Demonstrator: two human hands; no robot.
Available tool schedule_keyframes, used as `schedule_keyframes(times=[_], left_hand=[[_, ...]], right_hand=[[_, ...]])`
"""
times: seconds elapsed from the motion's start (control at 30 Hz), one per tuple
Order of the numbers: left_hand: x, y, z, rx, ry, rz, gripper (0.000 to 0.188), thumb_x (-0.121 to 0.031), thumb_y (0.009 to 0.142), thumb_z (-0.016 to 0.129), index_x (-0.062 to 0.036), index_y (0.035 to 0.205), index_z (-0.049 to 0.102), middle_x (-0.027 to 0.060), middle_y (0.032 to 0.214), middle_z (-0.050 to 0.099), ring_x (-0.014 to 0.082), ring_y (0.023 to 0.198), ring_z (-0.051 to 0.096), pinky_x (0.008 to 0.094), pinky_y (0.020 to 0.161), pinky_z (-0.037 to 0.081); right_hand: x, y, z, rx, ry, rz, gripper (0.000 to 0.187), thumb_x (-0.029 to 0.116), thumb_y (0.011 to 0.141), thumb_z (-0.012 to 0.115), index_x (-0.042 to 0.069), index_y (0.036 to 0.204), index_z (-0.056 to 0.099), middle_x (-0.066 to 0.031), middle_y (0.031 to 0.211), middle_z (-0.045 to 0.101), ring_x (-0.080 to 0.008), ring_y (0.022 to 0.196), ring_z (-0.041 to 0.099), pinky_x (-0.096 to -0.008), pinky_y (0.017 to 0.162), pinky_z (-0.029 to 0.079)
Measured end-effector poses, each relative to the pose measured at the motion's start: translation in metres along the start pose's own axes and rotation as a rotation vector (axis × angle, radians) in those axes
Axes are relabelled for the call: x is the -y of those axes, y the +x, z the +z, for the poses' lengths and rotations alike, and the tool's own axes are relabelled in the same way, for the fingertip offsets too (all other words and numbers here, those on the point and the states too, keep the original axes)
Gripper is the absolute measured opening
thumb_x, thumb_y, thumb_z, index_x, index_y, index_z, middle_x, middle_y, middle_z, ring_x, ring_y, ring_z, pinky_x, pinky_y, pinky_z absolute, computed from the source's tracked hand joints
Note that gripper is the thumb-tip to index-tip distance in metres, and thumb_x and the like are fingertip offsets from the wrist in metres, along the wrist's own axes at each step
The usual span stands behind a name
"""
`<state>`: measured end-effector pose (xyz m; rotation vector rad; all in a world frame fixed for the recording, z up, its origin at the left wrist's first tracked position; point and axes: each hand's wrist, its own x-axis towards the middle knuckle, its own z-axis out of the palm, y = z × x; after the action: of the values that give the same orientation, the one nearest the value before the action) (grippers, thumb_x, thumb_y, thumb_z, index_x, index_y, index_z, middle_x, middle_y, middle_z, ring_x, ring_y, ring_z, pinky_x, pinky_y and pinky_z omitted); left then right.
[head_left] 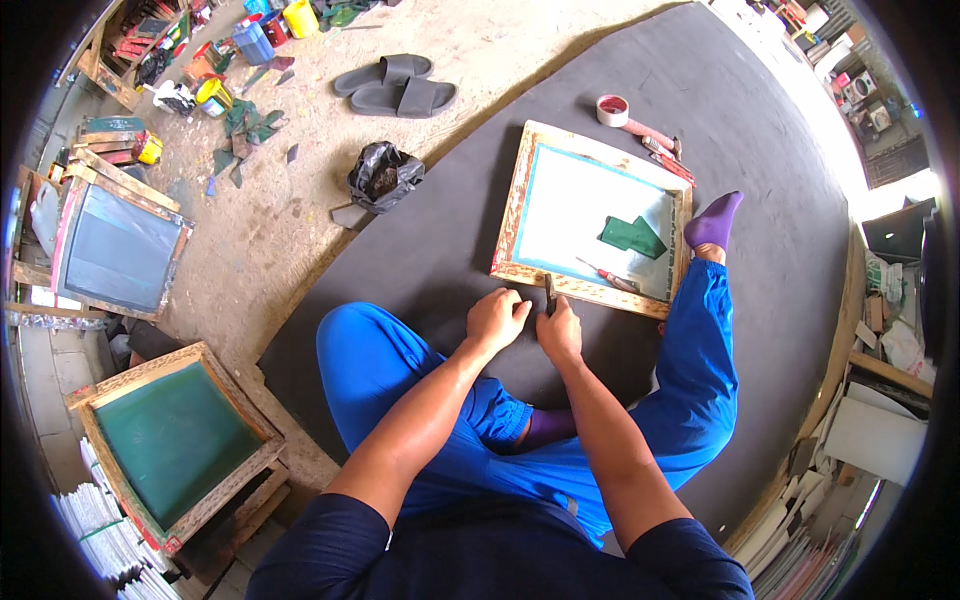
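Observation:
A wooden screen-printing frame (pixel 517 197) with white mesh and blue tape along its inner edges lies before me. At its near rail, my right hand (pixel 560 332) is closed around a dark, narrow metal tool (pixel 549 291) whose exact kind is unclear. My left hand (pixel 495 318) is just left of it, fingers curled together near the frame's near-left corner; what they hold, if anything, is hidden. On the mesh rest a dark green flat piece (pixel 634 237) shaped somewhat like an arrow and a thin pointed tool (pixel 612 276) with a red handle.
Beyond the frame are a tape roll (pixel 612 111), a hammer (pixel 655 134) and red-handled pliers (pixel 668 160). My purple-socked foot (pixel 714 222) borders its right side. Black sandals (pixel 403 87), a black plastic bag (pixel 384 178) and a green-mesh frame (pixel 180 440) lie left of the dark board (pixel 440 240).

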<state>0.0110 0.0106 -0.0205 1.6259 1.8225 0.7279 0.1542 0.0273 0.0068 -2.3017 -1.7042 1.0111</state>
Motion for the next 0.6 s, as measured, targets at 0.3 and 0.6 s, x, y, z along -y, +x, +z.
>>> schedule_keyframes(times=[0.3,0.6], left_hand=[[0.017,-0.001,-0.003,0.159,-0.743,-0.462,0.028,-0.032,0.098,0.068,-0.0045,0.091,0.072,0.0009,0.076,0.067,0.0071,0.055,0.056,0.0245,0.046,0.043],[0.02,-0.005,-0.011,0.06,-0.899,-0.662,0.019,-0.025,0.094,0.072,-0.0077,0.088,0.068,0.0004,0.079,0.066,0.0075,0.05,0.052,0.0258,0.043,0.038]], right_hand=[[-0.011,-0.04,0.006,0.179,-0.005,-0.185,0.032,0.022,0.087,0.064,0.003,0.112,0.059,-0.032,0.101,0.069,-0.0513,0.098,0.066,-0.0576,0.087,0.052],[-0.026,-0.026,0.02,0.561,0.467,-0.08,0.027,0.02,0.093,0.066,-0.003,0.107,0.06,-0.0187,0.081,0.069,-0.0293,0.069,0.072,-0.0422,0.052,0.054]])
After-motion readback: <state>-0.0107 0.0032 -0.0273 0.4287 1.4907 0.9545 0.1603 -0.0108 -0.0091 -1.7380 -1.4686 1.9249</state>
